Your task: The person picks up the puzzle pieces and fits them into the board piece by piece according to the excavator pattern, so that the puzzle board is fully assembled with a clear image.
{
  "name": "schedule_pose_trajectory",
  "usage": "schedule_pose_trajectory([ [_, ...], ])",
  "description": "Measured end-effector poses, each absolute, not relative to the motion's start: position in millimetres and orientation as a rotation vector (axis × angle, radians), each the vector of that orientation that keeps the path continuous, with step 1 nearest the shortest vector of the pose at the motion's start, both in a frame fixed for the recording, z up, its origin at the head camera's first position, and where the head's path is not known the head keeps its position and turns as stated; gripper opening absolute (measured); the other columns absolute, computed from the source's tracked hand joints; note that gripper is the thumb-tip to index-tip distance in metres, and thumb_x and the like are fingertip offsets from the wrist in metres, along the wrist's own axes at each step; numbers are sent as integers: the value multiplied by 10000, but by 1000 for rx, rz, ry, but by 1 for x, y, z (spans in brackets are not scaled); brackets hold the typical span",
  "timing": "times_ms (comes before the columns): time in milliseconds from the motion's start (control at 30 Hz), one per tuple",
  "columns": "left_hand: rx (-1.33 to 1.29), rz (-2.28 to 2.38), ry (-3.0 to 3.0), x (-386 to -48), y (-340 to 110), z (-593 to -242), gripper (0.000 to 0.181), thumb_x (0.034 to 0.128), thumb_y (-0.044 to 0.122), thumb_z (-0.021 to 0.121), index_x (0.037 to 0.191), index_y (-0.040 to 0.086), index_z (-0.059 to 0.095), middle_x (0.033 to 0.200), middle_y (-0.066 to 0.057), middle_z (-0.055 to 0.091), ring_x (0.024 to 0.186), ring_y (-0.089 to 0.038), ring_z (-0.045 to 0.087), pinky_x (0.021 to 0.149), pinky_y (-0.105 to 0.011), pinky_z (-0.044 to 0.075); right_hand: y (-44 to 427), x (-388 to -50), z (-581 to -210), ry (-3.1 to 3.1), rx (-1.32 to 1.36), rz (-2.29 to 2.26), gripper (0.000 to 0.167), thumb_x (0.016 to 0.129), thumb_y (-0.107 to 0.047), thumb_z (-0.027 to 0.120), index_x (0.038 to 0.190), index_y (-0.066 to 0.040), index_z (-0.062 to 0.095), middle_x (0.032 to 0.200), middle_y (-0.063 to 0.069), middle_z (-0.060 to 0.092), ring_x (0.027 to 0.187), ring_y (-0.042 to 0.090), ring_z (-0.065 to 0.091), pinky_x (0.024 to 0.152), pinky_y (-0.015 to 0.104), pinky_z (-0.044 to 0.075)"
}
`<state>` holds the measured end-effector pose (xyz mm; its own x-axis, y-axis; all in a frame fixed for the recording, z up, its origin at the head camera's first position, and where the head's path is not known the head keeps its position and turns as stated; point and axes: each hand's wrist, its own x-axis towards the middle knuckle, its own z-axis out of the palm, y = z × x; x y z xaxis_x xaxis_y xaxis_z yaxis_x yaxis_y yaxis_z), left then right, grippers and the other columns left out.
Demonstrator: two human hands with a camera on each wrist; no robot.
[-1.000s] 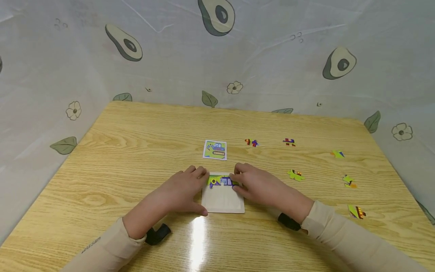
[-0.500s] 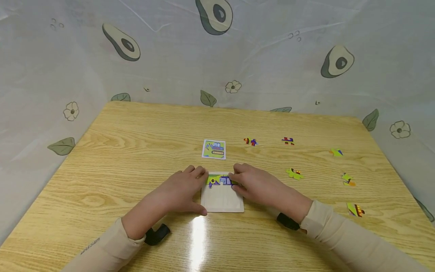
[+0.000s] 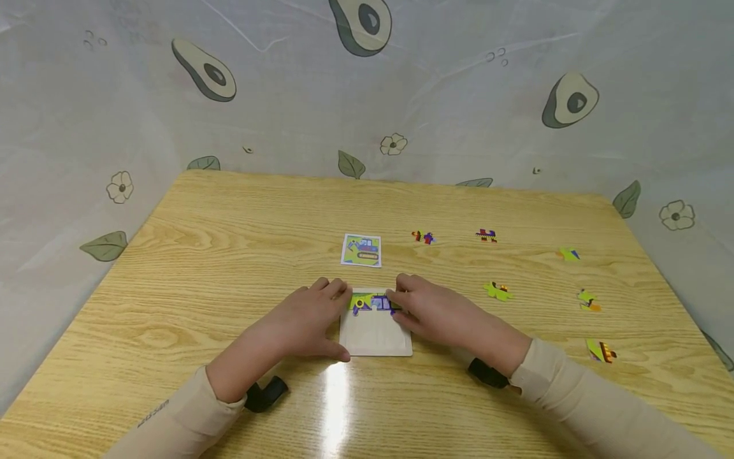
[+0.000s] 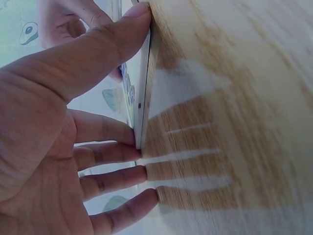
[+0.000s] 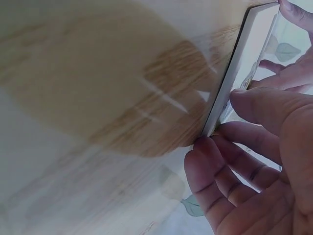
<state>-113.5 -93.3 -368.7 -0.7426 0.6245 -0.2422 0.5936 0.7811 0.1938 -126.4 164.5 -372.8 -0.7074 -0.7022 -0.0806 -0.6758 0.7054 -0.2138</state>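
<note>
A shallow white puzzle tray (image 3: 375, 335) lies on the table with a row of joined puzzle pieces (image 3: 365, 303) along its far side. My left hand (image 3: 304, 322) spans the tray's left side: the thumb touches the near left corner and the fingertips are at the far left corner. Over the far right corner, my right hand (image 3: 432, 312) pinches a green and purple puzzle piece (image 3: 395, 306), partly hidden by the fingers. In the right wrist view the thumb reaches over the tray's edge (image 5: 234, 73), with other fingertips beside its corner.
A picture card (image 3: 361, 250) showing an excavator lies beyond the tray. Loose puzzle pieces are scattered to the right, among them a red and purple one (image 3: 486, 236), a green one (image 3: 497, 291) and one with orange (image 3: 601, 350). A patterned cloth (image 3: 287, 95) hangs behind the table.
Both hands stay at the tray in nearly the same pose. The head view has shifted slightly; the loose pieces and the card lie as before.
</note>
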Motion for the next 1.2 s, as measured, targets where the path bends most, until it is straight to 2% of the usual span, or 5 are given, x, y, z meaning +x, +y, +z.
schedule_pose_trajectory([
  [300,924,141,2674,-114,-94,-370,1056,821,621,818,1570,-16,430,1563,-135,487,1400,-364,491,1074,-540,510,174,-123,-368,2710,-1061,-319,374,1045,-206,643,1383,-46,665,1255,68,635,1038,142,621,869,329,573],
  [767,926,165,2669,-114,-94,-370,1040,831,605,816,1575,-7,425,1562,-122,483,1399,-355,486,1077,-538,498,249,-109,-362,2824,-1026,-470,247,1055,-147,616,1282,-126,711,1224,37,684,1118,198,648,918,427,577],
  [933,921,165,2664,-112,-94,-368,1035,838,597,814,1579,-8,420,1568,-124,478,1402,-352,482,1079,-529,497,290,-105,-362,2917,-918,-405,267,1012,-110,678,1276,-87,715,1248,105,698,1159,309,667,914,473,582],
  [1133,925,153,2666,-112,-94,-368,1040,839,599,812,1583,-8,413,1574,-124,476,1402,-343,479,1078,-520,498,348,-107,-368,3026,-845,-322,280,932,63,698,1206,8,713,1170,187,725,1048,384,694,827,510,574],
  [1200,933,154,2668,-113,-93,-368,1041,840,603,809,1584,-7,412,1575,-124,475,1401,-344,479,1074,-525,499,366,-107,-368,3023,-774,-286,284,936,101,660,1209,37,700,1142,198,722,885,243,677,740,421,556],
])
